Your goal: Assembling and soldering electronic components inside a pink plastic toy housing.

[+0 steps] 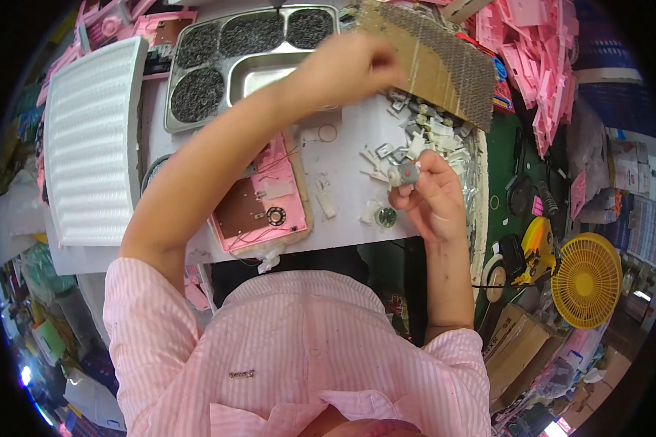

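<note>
My right hand [438, 195] is closed on a small grey plastic part [409, 173] with a reddish dot and a whitish round end. It holds this part over the table's right side, just in front of a heap of loose white and grey plastic pieces [426, 138]. Below the fingers lies a small round green disc [385, 217]. My left arm reaches across to the far side, where my left hand [353, 69] hovers by the cardboard. Its fingers look curled but are blurred, so their hold cannot be made out. A pink plastic housing [293, 182] with wires and a round black speaker [276, 215] lies beneath my left forearm.
A metal compartment tray [229, 65] holds dark small pieces at the back. White ribbed foam [95, 146] stands at left. Corrugated cardboard [433, 58] leans behind the heap; pink plastic parts [535, 65] pile up far right. A yellow fan grille [586, 280] is off the table's right side.
</note>
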The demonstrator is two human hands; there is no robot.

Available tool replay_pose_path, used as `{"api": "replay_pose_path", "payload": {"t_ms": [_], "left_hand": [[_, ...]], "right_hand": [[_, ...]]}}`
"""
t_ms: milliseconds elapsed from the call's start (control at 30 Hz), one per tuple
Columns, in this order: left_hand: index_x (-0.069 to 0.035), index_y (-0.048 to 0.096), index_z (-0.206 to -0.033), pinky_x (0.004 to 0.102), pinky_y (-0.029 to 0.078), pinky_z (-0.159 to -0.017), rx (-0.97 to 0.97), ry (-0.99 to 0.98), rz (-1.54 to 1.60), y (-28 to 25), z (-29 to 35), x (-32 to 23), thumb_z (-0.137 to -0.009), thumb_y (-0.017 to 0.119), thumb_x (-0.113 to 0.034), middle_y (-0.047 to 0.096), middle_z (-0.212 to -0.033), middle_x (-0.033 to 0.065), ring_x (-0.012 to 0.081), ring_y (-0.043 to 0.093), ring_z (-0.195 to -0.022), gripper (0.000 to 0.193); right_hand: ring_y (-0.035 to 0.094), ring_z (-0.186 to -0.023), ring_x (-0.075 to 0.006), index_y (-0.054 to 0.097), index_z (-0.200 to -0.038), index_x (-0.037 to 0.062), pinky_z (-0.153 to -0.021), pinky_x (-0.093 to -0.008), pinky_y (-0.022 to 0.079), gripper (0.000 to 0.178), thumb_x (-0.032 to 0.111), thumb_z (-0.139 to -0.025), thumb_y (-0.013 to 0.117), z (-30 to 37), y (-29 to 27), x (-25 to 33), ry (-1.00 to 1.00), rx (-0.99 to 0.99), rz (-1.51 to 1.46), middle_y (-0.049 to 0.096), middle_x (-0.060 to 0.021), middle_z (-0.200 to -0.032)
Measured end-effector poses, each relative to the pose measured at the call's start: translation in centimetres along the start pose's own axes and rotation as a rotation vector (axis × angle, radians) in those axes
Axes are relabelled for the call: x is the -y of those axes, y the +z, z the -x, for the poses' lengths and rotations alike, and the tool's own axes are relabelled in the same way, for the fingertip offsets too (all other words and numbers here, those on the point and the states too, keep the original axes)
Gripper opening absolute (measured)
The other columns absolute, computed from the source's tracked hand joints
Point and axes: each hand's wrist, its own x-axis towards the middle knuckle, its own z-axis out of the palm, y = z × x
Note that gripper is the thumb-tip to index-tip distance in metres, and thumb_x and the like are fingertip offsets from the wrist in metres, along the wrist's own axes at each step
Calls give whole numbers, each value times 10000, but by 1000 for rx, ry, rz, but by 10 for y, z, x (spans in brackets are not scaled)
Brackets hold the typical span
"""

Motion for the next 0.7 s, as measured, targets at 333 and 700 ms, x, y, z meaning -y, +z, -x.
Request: {"api": "replay_pose_path", "payload": {"t_ms": [333,700], "left_hand": [[-41,733,-836,489,540,-809,-159,-191,-634,50,-105,18,-815,650,-220,729,-874,179,343,718,-842,198],[-43,673,-874,476,547,-678,-422,262,-440,34,-77,24,-885,587,-146,709,-849,180,342,702,-766,134]], "right_hand": [[563,-666,-185,558,-1106,32,-633,-315,442,340,58,-833,760,32,-12,3,12,-78,-181,628,-86,-803],[493,-671,-80,587,-1265,24,-637,-219,417,413,-8,-862,675,58,-6,14,9,-196,1083,576,-14,-761]]}}
